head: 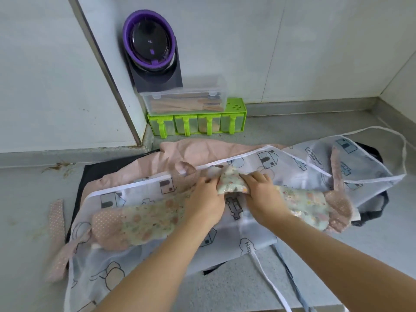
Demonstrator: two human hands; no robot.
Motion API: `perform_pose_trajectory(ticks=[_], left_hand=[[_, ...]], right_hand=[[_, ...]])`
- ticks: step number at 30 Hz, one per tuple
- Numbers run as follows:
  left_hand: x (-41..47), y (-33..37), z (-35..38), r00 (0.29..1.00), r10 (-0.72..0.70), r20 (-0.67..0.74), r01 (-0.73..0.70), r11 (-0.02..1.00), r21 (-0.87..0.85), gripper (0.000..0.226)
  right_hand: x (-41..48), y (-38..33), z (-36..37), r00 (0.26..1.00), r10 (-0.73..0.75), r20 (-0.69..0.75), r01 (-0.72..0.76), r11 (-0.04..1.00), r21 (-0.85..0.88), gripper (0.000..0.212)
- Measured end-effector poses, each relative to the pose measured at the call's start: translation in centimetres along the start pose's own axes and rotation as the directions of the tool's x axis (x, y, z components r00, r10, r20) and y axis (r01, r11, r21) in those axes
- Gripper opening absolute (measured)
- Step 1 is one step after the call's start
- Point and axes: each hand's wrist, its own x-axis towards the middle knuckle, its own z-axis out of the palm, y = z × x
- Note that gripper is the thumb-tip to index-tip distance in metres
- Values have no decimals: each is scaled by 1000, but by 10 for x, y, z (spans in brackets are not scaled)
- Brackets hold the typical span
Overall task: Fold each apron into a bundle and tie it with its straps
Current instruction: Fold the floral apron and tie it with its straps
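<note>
floral apron [146, 221]: rolled, atop white apron [247, 230] | left hand [206, 194]: fingers curled, gripping its middle | right hand [262, 192]: curled, gripping same fold

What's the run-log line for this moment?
step: folding floral apron | left hand: grips its middle fold | right hand: grips same fold | underneath: house-print apron, pink cloth | tying: not yet

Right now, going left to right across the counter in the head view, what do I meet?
Pink dotted strap, left hand, right hand (both grip the floral apron), white strap loop.
</note>
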Motion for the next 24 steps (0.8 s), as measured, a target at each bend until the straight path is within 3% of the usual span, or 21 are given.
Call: perform_pose_trajectory(ticks=[3, 5, 6, 9, 12, 16, 18, 20, 22, 24], left_hand=[[9, 52, -53, 983, 40, -177, -94, 947, -307, 32], [7, 87, -90, 964, -25, -265, -103, 884, -456, 29], [7, 107, -111, 941, -8, -339, -183, 829, -529, 27], [4, 142, -149, 918, 9, -396, -312, 633, -709, 36], [-3, 164, -184, 929, 34, -368, -339, 474, -812, 43], [-2, 178, -219, 928, 75, -365, -372, 258, -892, 38], [-4, 183, -228, 942, 128, -311, -332, 210, -920, 35], [-7, 186, -237, 949, 161, -272, -303, 221, -927, 33], [-8, 182, -251, 956, 170, -240, -271, 198, -942, 36], [-9, 176, -269, 961, 172, -219, -243, 138, -960, 44]], right_hand=[[27, -41, -52, 977, 57, -207, 26, 926, 376, 18], [39, -74, -93, 972, 134, -195, 19, 779, 627, 21], [46, -91, -120, 969, 125, -212, 55, 727, 684, 23], [60, -122, -164, 962, 15, -274, 188, 689, 700, 22], [64, -143, -202, 948, -80, -309, 281, 669, 688, 36], [69, -158, -231, 887, -254, -386, 418, 797, 437, 66], [67, -168, -233, 873, -252, -417, 404, 853, 331, 78], [64, -178, -236, 859, -261, -440, 413, 861, 298, 76], [59, -180, -246, 874, -294, -387, 457, 768, 449, 60], [52, -176, -260, 930, -287, -230, 361, 590, 722, 46]])
